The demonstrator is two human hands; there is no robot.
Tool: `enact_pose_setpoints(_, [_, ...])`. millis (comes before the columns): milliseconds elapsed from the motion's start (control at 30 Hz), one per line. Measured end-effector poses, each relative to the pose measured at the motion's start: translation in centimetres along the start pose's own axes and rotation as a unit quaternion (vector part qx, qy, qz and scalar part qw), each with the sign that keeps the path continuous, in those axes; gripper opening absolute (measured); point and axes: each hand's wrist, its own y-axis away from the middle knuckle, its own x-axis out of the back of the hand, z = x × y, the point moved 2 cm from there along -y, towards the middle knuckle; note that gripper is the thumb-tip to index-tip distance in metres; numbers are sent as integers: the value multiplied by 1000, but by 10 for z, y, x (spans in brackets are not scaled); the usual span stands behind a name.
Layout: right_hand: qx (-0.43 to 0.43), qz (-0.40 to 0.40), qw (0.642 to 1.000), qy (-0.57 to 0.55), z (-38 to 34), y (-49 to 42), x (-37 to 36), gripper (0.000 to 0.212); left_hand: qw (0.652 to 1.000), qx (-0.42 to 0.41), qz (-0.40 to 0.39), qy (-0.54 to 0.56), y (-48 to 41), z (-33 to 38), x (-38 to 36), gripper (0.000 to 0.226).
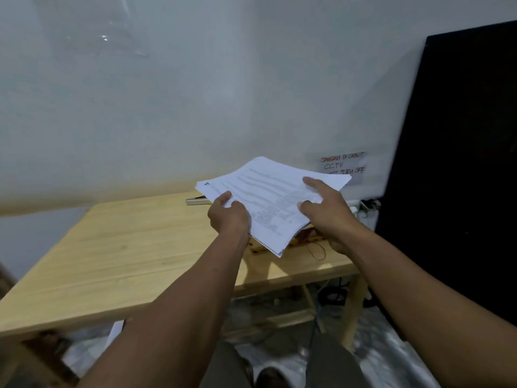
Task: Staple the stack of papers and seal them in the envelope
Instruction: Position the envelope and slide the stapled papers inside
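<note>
A stack of printed white papers is lifted above the right part of the wooden table. My left hand grips the stack's left edge, thumb on top. My right hand holds the right side, its fingers spread over the top sheet. A brown envelope lies on the table under the papers, mostly hidden. A silver stapler lies near the table's far edge, just left of the stack and partly covered by it.
A thin rubber band lies on the table by the right edge. A large black panel stands at the right. A handwritten note is taped to the wall. Cables lie on the floor below.
</note>
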Motion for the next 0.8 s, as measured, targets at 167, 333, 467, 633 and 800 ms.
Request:
enact_pose_setpoints(167, [-57, 74, 995, -33, 14, -11, 35, 33, 981, -59, -126, -137, 4, -19, -11, 26])
enact_pose_setpoints(333, [-116, 91, 983, -109, 18, -7, 64, 33, 825, -246, -214, -461, 6, -53, 16, 19])
enact_pose_setpoints(467, [-147, 96, 978, -116, 21, 8, 75, 31, 718, -304, -301, -549, 14, -66, 18, 13])
enact_pose_setpoints(633, [-153, 99, 981, -62, 23, 36, 100, 28, 697, -314, -349, -542, 16, -59, 20, 15])
enact_pose_setpoints(800, [-145, 111, 982, -44, 34, 62, 139, 19, 680, -329, -364, -545, 7, -53, 27, 18])
